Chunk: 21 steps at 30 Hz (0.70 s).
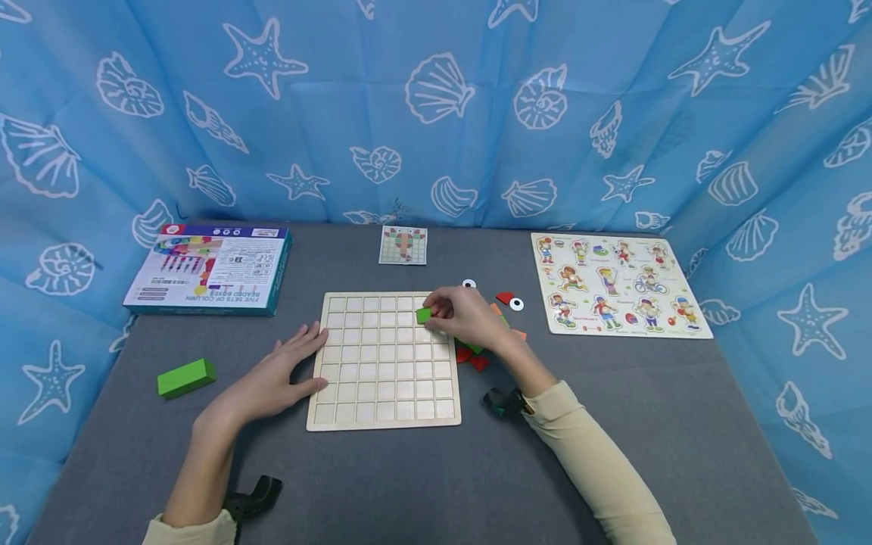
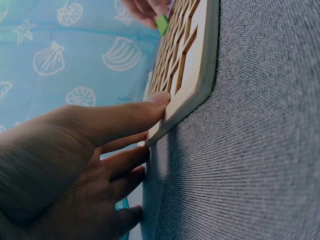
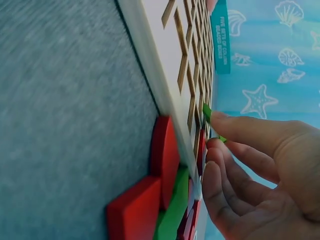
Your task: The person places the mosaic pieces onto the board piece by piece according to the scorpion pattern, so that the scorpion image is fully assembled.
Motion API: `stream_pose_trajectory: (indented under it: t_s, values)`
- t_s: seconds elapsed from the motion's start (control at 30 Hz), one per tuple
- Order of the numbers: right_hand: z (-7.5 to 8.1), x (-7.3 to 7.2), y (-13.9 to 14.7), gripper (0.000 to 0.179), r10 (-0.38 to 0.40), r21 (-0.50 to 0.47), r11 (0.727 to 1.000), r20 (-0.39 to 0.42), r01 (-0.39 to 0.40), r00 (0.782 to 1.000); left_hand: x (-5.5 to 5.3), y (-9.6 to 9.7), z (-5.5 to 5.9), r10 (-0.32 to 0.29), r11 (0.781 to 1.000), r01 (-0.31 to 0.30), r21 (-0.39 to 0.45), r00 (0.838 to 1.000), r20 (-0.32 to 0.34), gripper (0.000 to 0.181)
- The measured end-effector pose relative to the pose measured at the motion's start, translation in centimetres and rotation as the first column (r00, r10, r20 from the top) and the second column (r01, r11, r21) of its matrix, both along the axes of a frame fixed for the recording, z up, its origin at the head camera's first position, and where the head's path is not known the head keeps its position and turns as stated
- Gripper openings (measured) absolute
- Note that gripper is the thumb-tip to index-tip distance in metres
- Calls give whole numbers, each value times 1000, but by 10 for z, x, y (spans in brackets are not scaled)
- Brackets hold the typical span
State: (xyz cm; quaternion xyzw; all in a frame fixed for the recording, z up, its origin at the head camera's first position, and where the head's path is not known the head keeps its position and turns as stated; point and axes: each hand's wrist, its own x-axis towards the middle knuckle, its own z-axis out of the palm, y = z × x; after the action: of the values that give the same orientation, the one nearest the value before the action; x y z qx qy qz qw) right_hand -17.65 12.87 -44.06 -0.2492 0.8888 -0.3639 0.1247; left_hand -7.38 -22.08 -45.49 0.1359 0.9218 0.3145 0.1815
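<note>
Loose pieces [image 1: 480, 364] are partly hidden by the right wrist [image 1: 509, 342]; the small card [image 1: 403, 246] seems too tiny to make out fully.

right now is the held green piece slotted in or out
Out: wrist views show the right hand holding the green piece tilted above the board.

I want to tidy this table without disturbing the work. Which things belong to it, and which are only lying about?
Seem to belong to the job:
- wooden grid board
- green square piece
- loose coloured pieces
- round eye pieces
- pattern card (probably)

Seem only lying about:
- Beaded Boxes carton
- green rectangular block
- sports-figure puzzle board
</note>
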Motion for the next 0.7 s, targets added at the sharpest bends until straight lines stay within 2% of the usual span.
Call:
stream_pose_trajectory:
  t_s: [0.37, 0.53, 0.7]
  values:
    - [5, 1, -7, 20, 30, 108, 994, -36, -26, 999, 1, 0, 1, 2, 1000, -2, -5, 1000, -2, 84]
    - [2, 1, -5, 21, 38, 107, 994, -56, -32, 998, 1, -1, 0, 1, 1000, -1, 5, 1000, -13, 84]
    - [1, -2, 2, 19, 21, 65, 998, -52, -18, 998, 2, -2, -2, 6, 1000, -5, 26, 999, -35, 85]
